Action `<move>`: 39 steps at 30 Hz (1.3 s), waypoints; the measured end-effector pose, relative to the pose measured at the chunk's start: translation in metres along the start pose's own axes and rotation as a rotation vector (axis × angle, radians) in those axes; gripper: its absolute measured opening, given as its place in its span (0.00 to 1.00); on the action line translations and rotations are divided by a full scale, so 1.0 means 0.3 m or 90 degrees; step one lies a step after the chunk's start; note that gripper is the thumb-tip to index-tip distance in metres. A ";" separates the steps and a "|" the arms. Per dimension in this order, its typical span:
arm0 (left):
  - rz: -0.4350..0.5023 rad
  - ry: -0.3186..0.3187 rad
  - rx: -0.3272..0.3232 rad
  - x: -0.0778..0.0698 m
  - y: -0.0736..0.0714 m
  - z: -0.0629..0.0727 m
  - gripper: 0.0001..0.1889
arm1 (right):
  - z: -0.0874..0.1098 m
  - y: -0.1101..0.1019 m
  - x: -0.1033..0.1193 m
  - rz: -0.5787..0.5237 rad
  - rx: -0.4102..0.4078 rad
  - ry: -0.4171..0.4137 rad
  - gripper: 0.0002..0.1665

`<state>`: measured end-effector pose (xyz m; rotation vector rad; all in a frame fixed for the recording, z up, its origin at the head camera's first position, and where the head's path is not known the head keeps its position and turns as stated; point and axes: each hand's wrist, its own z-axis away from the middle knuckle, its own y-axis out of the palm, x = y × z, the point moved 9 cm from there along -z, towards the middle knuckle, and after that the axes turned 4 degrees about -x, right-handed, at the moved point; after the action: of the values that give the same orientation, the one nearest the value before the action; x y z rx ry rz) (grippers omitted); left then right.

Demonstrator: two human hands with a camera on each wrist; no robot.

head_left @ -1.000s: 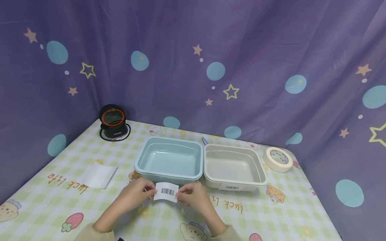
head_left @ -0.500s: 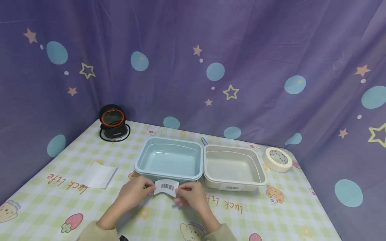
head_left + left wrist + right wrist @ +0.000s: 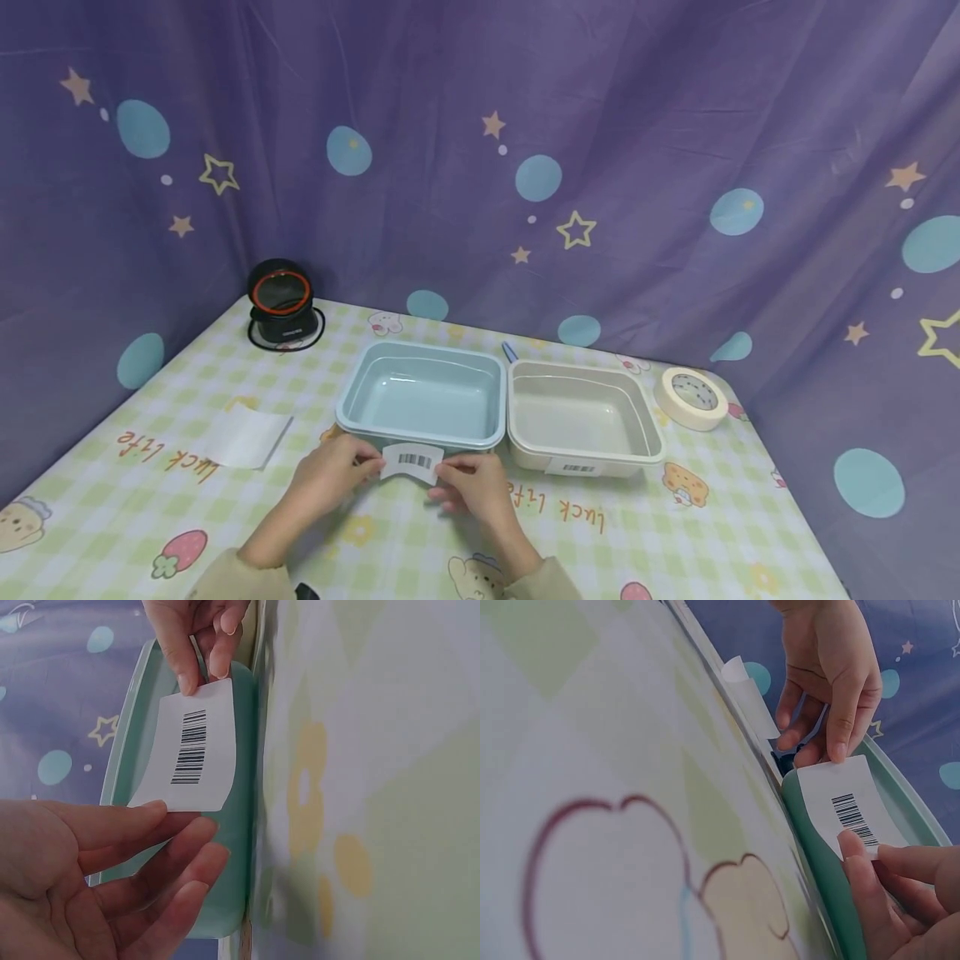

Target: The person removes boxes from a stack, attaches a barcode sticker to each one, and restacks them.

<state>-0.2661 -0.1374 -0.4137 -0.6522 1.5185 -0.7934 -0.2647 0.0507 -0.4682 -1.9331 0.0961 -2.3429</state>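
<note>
Between both hands a white barcode label (image 3: 412,462) is stretched, bowed upward in the middle. My left hand (image 3: 334,472) pinches its left end between thumb and finger; my right hand (image 3: 476,485) pinches the right end. Right behind the label stands a light blue plastic bin (image 3: 422,437), and the label overlaps its front wall in the head view. In the left wrist view the label (image 3: 196,750) shows its black bars facing out, close in front of the bin's side (image 3: 240,825). A beige bin (image 3: 600,458) beside it bears a similar barcode label (image 3: 573,467) on its front.
A white sheet of paper (image 3: 247,437) lies at the left. Behind it stands a black device with an orange ring (image 3: 281,304). A roll of masking tape (image 3: 692,398) sits at the right, and a blue pen-like object (image 3: 510,352) pokes out behind the bins.
Both hands have moved the label slightly forward and up toward the blue bin's front wall. The label has bent from nearly flat to a clear arch.
</note>
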 end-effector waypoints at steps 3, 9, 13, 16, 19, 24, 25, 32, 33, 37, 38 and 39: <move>0.004 0.004 -0.002 0.001 -0.001 0.000 0.07 | -0.001 0.001 0.000 -0.006 -0.005 0.002 0.12; 0.002 0.001 0.000 0.009 0.002 -0.007 0.05 | -0.006 0.006 -0.001 -0.018 -0.010 -0.004 0.13; 0.000 -0.004 0.001 0.014 0.004 -0.012 0.05 | -0.006 0.009 0.001 -0.026 -0.011 -0.009 0.13; 0.003 -0.006 0.000 0.017 0.004 -0.014 0.05 | -0.004 0.009 0.004 -0.030 -0.013 -0.013 0.14; 0.007 -0.005 -0.002 0.019 0.003 -0.015 0.05 | -0.002 0.009 0.006 -0.033 -0.014 -0.014 0.14; 0.016 -0.002 -0.004 0.023 0.005 -0.018 0.06 | -0.004 0.010 0.001 -0.034 -0.017 -0.008 0.14; 0.019 -0.004 -0.004 0.025 0.007 -0.019 0.07 | -0.005 0.010 -0.001 -0.034 -0.018 -0.007 0.14; 0.038 -0.009 -0.010 0.036 0.014 -0.025 0.07 | -0.005 0.015 -0.008 -0.062 -0.015 -0.001 0.15; 0.043 -0.008 -0.011 0.037 0.015 -0.025 0.07 | -0.004 0.016 -0.009 -0.068 -0.014 0.003 0.15; 0.059 0.001 -0.017 0.039 0.013 -0.029 0.09 | -0.001 0.018 -0.016 -0.086 -0.013 0.018 0.17; 0.061 0.001 -0.020 0.040 0.012 -0.031 0.10 | -0.001 0.018 -0.017 -0.091 -0.013 0.021 0.17; 0.066 0.002 -0.022 0.043 0.012 -0.033 0.11 | -0.001 0.019 -0.018 -0.096 -0.014 0.023 0.17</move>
<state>-0.2772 -0.1442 -0.4242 -0.5936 1.5593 -0.6912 -0.2637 0.0458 -0.4742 -1.9730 -0.0210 -2.4819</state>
